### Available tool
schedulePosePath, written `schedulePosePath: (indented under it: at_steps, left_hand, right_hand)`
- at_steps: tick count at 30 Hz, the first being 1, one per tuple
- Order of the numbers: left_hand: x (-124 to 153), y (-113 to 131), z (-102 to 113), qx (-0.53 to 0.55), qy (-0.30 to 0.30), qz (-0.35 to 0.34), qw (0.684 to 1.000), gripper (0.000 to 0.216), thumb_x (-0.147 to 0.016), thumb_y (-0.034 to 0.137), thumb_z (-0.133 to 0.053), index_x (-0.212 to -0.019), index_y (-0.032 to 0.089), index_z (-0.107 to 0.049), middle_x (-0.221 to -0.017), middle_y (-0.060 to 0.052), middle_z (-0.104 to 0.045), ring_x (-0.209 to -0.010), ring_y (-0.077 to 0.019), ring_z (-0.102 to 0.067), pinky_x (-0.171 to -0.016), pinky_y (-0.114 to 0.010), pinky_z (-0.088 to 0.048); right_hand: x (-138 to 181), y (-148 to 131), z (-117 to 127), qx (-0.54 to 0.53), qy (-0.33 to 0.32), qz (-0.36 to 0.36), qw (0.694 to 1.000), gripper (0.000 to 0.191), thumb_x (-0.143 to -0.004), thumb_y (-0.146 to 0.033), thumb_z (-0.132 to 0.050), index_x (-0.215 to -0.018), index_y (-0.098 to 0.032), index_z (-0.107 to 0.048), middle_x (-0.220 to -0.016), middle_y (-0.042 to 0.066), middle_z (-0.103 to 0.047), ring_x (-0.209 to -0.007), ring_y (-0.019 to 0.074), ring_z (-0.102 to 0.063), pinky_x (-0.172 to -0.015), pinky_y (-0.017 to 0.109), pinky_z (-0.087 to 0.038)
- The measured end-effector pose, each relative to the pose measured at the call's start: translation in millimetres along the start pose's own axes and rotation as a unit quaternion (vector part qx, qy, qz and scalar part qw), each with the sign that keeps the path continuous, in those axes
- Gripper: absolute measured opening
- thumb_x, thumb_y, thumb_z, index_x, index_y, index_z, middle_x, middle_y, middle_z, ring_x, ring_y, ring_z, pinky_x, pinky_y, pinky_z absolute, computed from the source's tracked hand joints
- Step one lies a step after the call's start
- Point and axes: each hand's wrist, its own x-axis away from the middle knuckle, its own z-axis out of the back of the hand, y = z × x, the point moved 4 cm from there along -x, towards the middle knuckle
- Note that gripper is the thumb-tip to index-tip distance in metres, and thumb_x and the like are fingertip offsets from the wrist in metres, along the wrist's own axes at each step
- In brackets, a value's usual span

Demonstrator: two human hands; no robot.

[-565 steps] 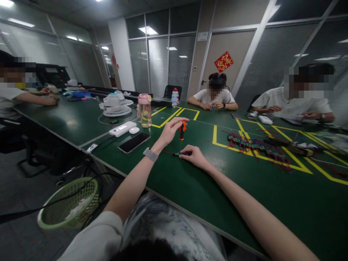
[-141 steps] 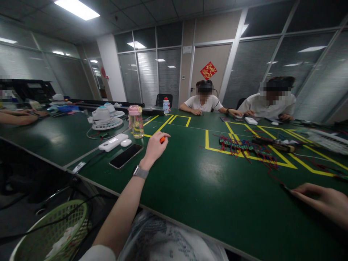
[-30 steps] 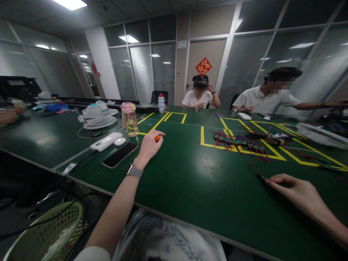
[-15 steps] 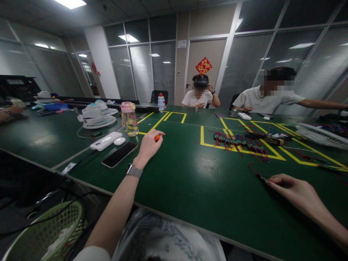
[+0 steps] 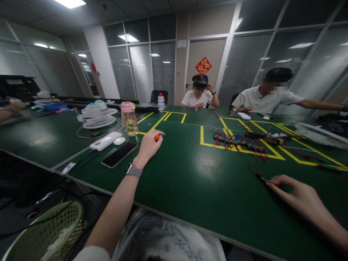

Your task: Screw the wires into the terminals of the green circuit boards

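My left hand [image 5: 150, 144] rests on the green table with its fingers curled round an object. Only the small orange end [image 5: 157, 137] of that object shows; the rest lies hidden in the palm. Between the thumb and forefinger of my right hand [image 5: 292, 190] is a small circuit board [image 5: 262, 178], with a thin red wire [image 5: 253, 167] rising from it. Beyond that hand, inside the yellow tape lines, a row of similar wired boards [image 5: 231, 139] lies in a tangle. Close to my left wrist is a black-screened phone [image 5: 119, 155].
Left of the phone sit a white power bank [image 5: 105, 141], a white earbud case [image 5: 119, 141], a pink-lidded bottle [image 5: 129, 119] and white fans [image 5: 98, 116]. Two people sit across the table [image 5: 185, 203]. A green basket [image 5: 67, 214] stands below at left.
Both of my hands stay almost still, the right one keeping its pinch on the circuit board. A person's hand at the far left shifts slightly.
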Motion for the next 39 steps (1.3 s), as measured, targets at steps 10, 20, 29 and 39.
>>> schedulePosePath:
  at_steps: [10, 20, 29, 39]
  left_hand:
    - [0, 1, 1, 0.000, 0.000, 0.000, 1.000, 0.023, -0.084, 0.020, -0.045, -0.090, 0.020, -0.067, -0.089, -0.003, -0.065, -0.083, -0.0168, -0.060, -0.079, -0.030, -0.045]
    - [-1, -1, -1, 0.002, 0.003, 0.004, 1.000, 0.024, -0.083, 0.020, -0.045, -0.091, 0.020, -0.068, -0.089, -0.004, -0.065, -0.083, -0.0168, -0.060, -0.081, -0.031, -0.046]
    - [-1, 0, 0, -0.004, 0.004, -0.002, 1.000, 0.023, -0.084, 0.021, -0.045, -0.090, 0.020, -0.067, -0.090, -0.003, -0.065, -0.084, -0.0170, -0.061, -0.082, -0.030, -0.045]
    - [0, 0, 0, 0.002, 0.006, 0.000, 1.000, 0.022, -0.084, 0.022, -0.046, -0.091, 0.020, -0.067, -0.091, -0.003, -0.065, -0.084, -0.0170, -0.061, -0.083, -0.031, -0.046]
  right_hand:
    - [1, 2, 7, -0.033, 0.029, -0.105, 0.994, 0.046, -0.050, -0.063, -0.059, -0.068, -0.022, -0.068, -0.083, 0.006, -0.072, -0.079, 0.0315, -0.067, -0.067, 0.035, -0.050]
    - [-3, 2, -3, -0.022, 0.024, -0.024, 0.999, 0.042, -0.057, -0.061, -0.059, -0.066, -0.020, -0.065, -0.081, 0.006, -0.072, -0.075, 0.0283, -0.067, -0.067, 0.032, -0.050]
    - [-4, 2, -2, -0.016, 0.019, -0.012, 1.000, 0.045, -0.059, -0.064, -0.057, -0.066, -0.020, -0.066, -0.087, 0.008, -0.071, -0.079, 0.0290, -0.067, -0.068, 0.033, -0.050]
    - [-7, 7, -3, -0.026, -0.014, -0.027, 0.999, 0.044, -0.059, -0.061, -0.058, -0.068, -0.020, -0.069, -0.090, 0.009, -0.072, -0.082, 0.0295, -0.067, -0.071, 0.034, -0.050]
